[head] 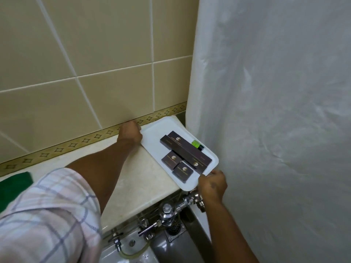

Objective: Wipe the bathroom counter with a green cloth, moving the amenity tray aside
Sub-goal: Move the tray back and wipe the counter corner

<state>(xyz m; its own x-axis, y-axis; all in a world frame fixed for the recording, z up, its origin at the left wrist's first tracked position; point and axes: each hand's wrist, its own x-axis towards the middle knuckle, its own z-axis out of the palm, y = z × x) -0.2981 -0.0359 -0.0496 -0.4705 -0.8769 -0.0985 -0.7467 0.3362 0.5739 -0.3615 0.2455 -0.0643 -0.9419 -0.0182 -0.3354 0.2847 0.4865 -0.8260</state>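
Note:
A white amenity tray (pixel 154 130) lies at the right end of the beige marble counter (pixel 138 179), against the shower curtain. It carries several dark brown boxes (pixel 187 149) and a small green-capped item (pixel 197 144). My left hand (pixel 131 132) grips the tray's far left edge by the tiled wall. My right hand (pixel 212 184) holds the tray's near right corner, which overhangs the counter's front edge. A green cloth (pixel 13 186) lies on the counter at the far left, partly hidden by my checked sleeve.
A white shower curtain (pixel 275 111) hangs close on the right. Below the counter's front edge sit a chrome flush valve (pixel 171 211) with pipes and a toilet. The beige tiled wall (pixel 95 63) with a patterned border runs behind the counter.

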